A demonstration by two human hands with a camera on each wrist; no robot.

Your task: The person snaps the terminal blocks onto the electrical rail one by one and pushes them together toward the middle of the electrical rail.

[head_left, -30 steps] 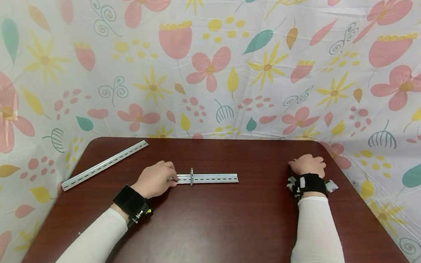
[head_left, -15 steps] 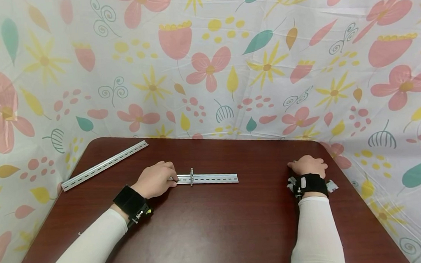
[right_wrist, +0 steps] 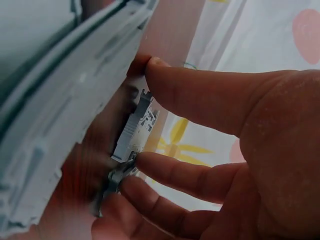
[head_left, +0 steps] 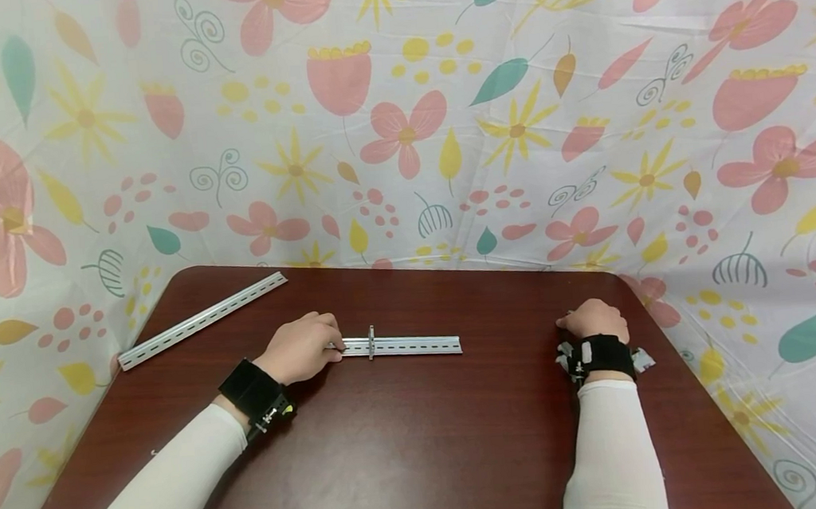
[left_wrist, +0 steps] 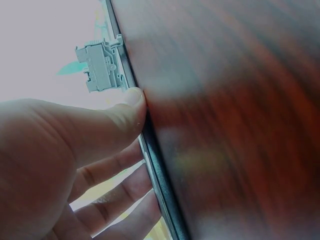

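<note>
My left hand grips the left end of a slotted metal DIN rail lying on the table; in the left wrist view the thumb lies against one edge, with the fingers at the other side. A thin grey terminal block stands upright on this rail, just past the thumb. At the table's right side is my right hand. In the right wrist view a grey terminal block lies between the spread thumb and index finger, the index fingertip right at its lower end. Another dark grey piece lies by the other fingers.
A second slotted DIN rail lies slanted at the table's back left. Grey pieces show beside the right wrist, and a large blurred grey part fills the right wrist view's left side. Floral cloth hangs behind the dark red table.
My right hand's fingers shift slightly at the table's right side, the thumb edging a little left. The left hand, the rail and its terminal block stay where they were.
</note>
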